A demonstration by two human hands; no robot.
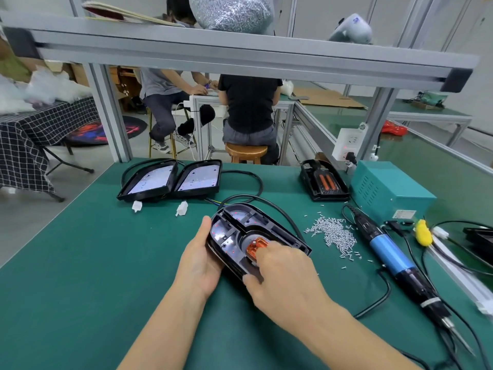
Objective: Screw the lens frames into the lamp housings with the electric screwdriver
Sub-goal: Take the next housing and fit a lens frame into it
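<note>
A black lamp housing [241, 222] with its lens frame lies tilted at the middle of the green table, an orange lens [253, 245] set in its near end. My left hand [198, 263] grips the housing's left edge. My right hand [282, 284] rests on its near right part, fingers pressing by the orange lens. The blue and black electric screwdriver [394, 259] lies on the table to the right, untouched. A pile of small silver screws [333, 233] sits between the housing and the screwdriver.
Two more black housings [170, 180] with white plugs lie at the back left. A black screw feeder [324, 180] and a teal power box [389, 190] stand at the back right. Cables run along the right side. People sit at another bench beyond.
</note>
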